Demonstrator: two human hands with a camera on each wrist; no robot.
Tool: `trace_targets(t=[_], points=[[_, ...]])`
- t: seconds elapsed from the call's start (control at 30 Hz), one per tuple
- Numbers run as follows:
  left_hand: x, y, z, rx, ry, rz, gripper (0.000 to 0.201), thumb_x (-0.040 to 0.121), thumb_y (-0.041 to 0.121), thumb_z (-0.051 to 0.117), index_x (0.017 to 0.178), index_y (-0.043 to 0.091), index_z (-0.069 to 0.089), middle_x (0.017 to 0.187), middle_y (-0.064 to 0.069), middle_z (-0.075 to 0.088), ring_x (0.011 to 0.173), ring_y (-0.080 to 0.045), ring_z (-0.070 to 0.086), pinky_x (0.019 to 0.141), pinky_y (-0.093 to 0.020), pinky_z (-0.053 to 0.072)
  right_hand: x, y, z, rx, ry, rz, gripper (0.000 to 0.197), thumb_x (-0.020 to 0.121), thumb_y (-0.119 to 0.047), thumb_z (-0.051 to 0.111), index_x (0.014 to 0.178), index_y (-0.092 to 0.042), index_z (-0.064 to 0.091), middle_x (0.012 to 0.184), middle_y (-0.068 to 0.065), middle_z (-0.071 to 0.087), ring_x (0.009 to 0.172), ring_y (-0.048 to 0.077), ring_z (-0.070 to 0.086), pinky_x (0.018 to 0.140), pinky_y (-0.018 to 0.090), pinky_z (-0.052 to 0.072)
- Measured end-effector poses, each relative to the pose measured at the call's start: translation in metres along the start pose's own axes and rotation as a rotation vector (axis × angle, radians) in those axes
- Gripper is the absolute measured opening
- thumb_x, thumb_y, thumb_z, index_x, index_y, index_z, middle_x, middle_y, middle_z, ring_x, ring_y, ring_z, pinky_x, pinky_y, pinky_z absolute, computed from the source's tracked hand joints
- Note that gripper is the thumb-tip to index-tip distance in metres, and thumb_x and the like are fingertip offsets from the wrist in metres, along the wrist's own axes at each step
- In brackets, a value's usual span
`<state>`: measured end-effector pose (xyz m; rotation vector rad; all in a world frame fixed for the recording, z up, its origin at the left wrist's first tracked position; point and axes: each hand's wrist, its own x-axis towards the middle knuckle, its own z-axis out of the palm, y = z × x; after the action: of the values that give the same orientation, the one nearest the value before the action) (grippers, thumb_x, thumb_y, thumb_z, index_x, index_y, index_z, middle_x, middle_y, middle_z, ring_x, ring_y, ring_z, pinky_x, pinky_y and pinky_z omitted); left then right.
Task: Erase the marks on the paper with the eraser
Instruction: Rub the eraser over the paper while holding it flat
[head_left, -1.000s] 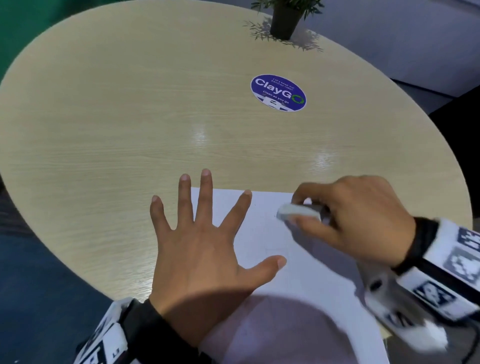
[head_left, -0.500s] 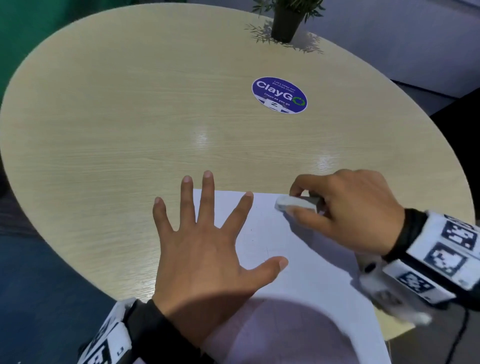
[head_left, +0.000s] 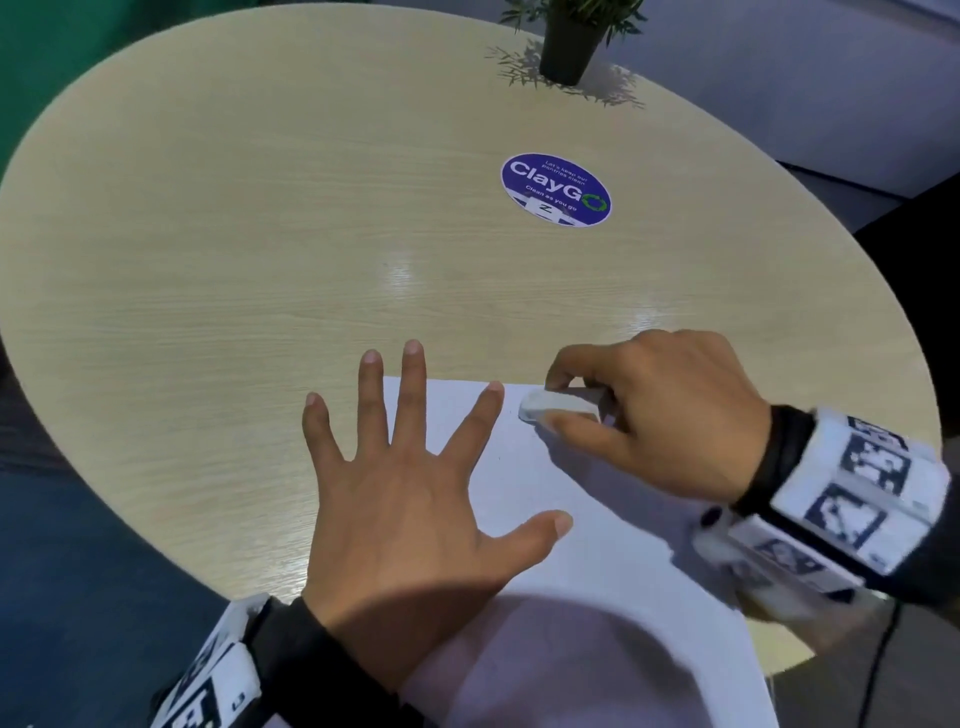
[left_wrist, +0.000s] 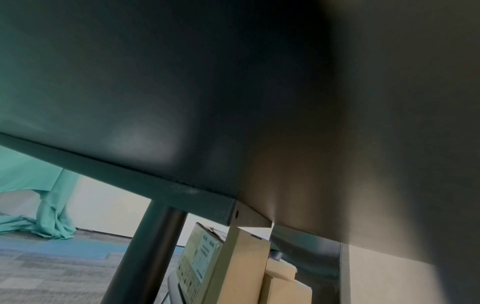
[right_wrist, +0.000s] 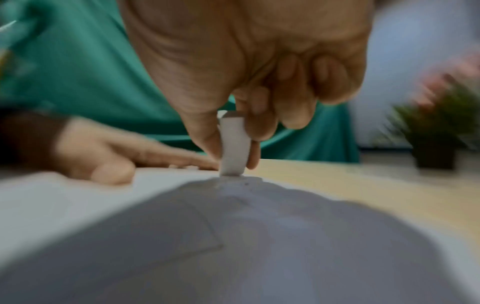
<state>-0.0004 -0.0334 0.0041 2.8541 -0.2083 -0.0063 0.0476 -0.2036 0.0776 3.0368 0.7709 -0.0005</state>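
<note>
A white sheet of paper (head_left: 597, 561) lies at the near edge of the round wooden table (head_left: 260, 234). My left hand (head_left: 410, 488) lies flat on the paper's left part, fingers spread and straight, some reaching past onto the wood. My right hand (head_left: 660, 415) pinches a white eraser (head_left: 558, 405) between thumb and fingers near the paper's far edge. In the right wrist view the eraser (right_wrist: 233, 148) stands on end with its tip on the paper (right_wrist: 78, 205), and faint pencil lines (right_wrist: 207, 230) show in the hand's shadow. The left wrist view shows only the table's underside.
A round purple ClayGo sticker (head_left: 556, 189) sits on the table beyond the hands. A small potted plant (head_left: 571, 41) stands at the far edge, also blurred in the right wrist view as the plant (right_wrist: 439, 127). Under the table are a leg (left_wrist: 148, 253) and cardboard boxes (left_wrist: 233, 267).
My right hand has slid the eraser away from me, from the paper's middle up to its far edge. The left hand has stayed flat on the paper.
</note>
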Motion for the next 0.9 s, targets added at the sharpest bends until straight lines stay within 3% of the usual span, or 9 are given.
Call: trace_targets(t=[0.1, 0.2, 0.37, 0.43, 0.5, 0.63, 0.7, 0.8, 0.9], points=[[0.000, 0.000, 0.000, -0.002, 0.006, 0.002, 0.091, 0.067, 0.091, 0.029, 0.141, 0.041, 0.042, 0.155, -0.019, 0.024, 0.144, -0.041, 0.014, 0.105, -0.067, 0.009, -0.001, -0.004, -0.001, 0.027, -0.017, -0.019, 0.033, 0.075, -0.058, 0.042, 0.080, -0.032, 0.062, 0.045, -0.012, 0.056, 0.045, 0.018, 0.055, 0.048, 0.015, 0.011], [0.000, 0.000, 0.000, -0.003, 0.003, 0.001, 0.091, 0.067, 0.092, 0.028, 0.141, 0.041, 0.042, 0.155, -0.019, 0.023, 0.144, -0.041, 0.015, 0.105, -0.067, 0.009, 0.002, -0.001, 0.001, 0.013, 0.002, -0.011, 0.048, 0.075, -0.065, 0.027, 0.085, -0.033, 0.062, 0.051, -0.011, 0.060, 0.053, 0.019, 0.058, 0.047, 0.018, 0.014], [0.001, 0.000, -0.001, -0.002, -0.001, 0.003, 0.091, 0.067, 0.092, 0.026, 0.141, 0.041, 0.042, 0.155, -0.019, 0.024, 0.144, -0.041, 0.015, 0.105, -0.067, 0.009, -0.003, -0.006, -0.001, 0.020, -0.028, -0.012, 0.042, 0.075, -0.062, 0.034, 0.083, -0.033, 0.063, 0.046, -0.014, 0.054, 0.045, 0.015, 0.052, 0.048, 0.017, 0.011], [0.000, -0.001, -0.001, 0.006, -0.009, 0.004, 0.091, 0.068, 0.092, 0.026, 0.142, 0.041, 0.041, 0.156, -0.019, 0.023, 0.144, -0.041, 0.014, 0.105, -0.067, 0.008, 0.001, -0.001, 0.000, 0.002, -0.013, 0.004, 0.051, 0.075, -0.067, 0.025, 0.087, -0.035, 0.062, 0.049, -0.015, 0.053, 0.049, 0.013, 0.045, 0.047, 0.020, 0.013], [0.000, -0.001, -0.001, 0.011, -0.018, 0.006, 0.092, 0.068, 0.093, 0.024, 0.142, 0.041, 0.040, 0.156, -0.019, 0.021, 0.145, -0.041, 0.013, 0.105, -0.067, 0.008, 0.001, 0.002, -0.001, -0.013, 0.028, 0.019, 0.049, 0.076, -0.066, 0.027, 0.085, -0.034, 0.063, 0.045, -0.015, 0.046, 0.047, 0.012, 0.038, 0.047, 0.019, 0.013], [0.000, -0.001, -0.005, 0.012, -0.043, 0.000, 0.092, 0.068, 0.093, 0.021, 0.143, 0.042, 0.037, 0.157, -0.018, 0.019, 0.145, -0.041, 0.010, 0.106, -0.068, 0.008, -0.018, -0.010, 0.000, 0.047, -0.042, -0.007, 0.044, 0.077, -0.066, 0.033, 0.083, -0.035, 0.062, 0.047, -0.013, 0.053, 0.047, 0.013, 0.049, 0.047, 0.017, 0.016], [-0.002, 0.000, -0.007, 0.011, -0.047, -0.008, 0.095, 0.066, 0.096, 0.017, 0.146, 0.045, 0.027, 0.159, -0.016, 0.008, 0.146, -0.039, 0.000, 0.108, -0.066, 0.002, -0.011, 0.001, -0.004, 0.043, -0.009, 0.049, 0.047, 0.078, -0.070, 0.033, 0.090, -0.036, 0.062, 0.051, -0.014, 0.052, 0.055, 0.012, 0.053, 0.048, 0.020, 0.019], [-0.005, 0.000, -0.009, -0.015, -0.022, -0.003, 0.100, 0.060, 0.100, 0.010, 0.147, 0.052, 0.003, 0.159, -0.013, -0.016, 0.144, -0.033, -0.019, 0.110, -0.063, -0.006, -0.010, 0.025, -0.018, 0.104, 0.051, 0.194, 0.035, 0.081, -0.066, 0.043, 0.093, -0.037, 0.060, 0.053, -0.015, 0.051, 0.058, 0.004, 0.049, 0.051, 0.026, 0.026], [-0.006, 0.000, -0.013, -0.051, -0.039, -0.008, 0.106, 0.053, 0.103, 0.009, 0.142, 0.052, -0.021, 0.152, -0.012, -0.036, 0.140, -0.032, -0.032, 0.112, -0.060, -0.008, -0.044, 0.019, -0.030, 0.279, -0.020, 0.056, 0.027, 0.083, -0.059, 0.046, 0.094, -0.038, 0.059, 0.069, -0.022, 0.055, 0.067, 0.001, 0.051, 0.058, 0.030, 0.038]])
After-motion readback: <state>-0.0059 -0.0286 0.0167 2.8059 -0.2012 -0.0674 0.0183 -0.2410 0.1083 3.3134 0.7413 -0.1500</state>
